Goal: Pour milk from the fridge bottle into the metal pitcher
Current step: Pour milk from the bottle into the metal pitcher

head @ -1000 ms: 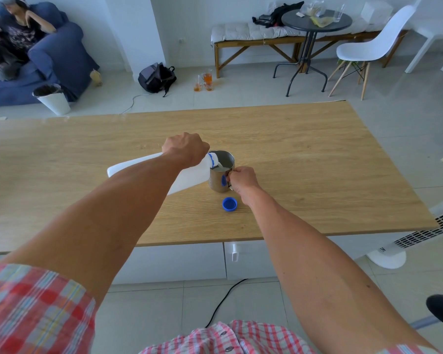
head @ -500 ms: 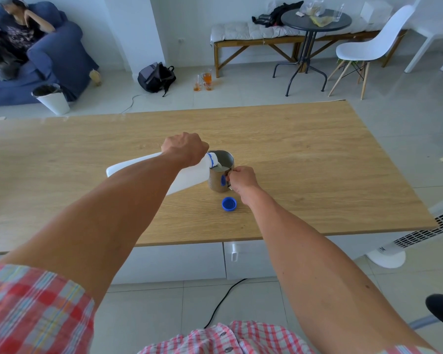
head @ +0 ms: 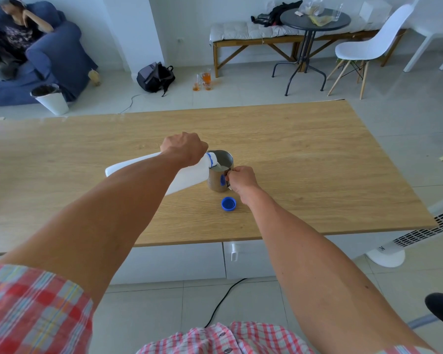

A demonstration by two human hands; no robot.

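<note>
Currently left hand (head: 184,147) grips tilted milk bottle (head: 187,176), its mouth over metal pitcher (head: 219,172) on tabletop (head: 304,162); milk streaming in. Right hand (head: 241,178) fingers hold pitcher handle. Blue cap (head: 228,204) just beside.

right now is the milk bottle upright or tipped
Tipped. The left hand holds the milk bottle nearly on its side, neck over the metal pitcher rim, milk running in.

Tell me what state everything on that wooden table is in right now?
Milk bottle: uncapped, tipped, pouring into the pitcher.
Metal pitcher: upright, partly filled with milk.
Blue cap: off, lying on the table.
Left hand: grips the bottle.
Right hand: holds the pitcher's handle.
</note>
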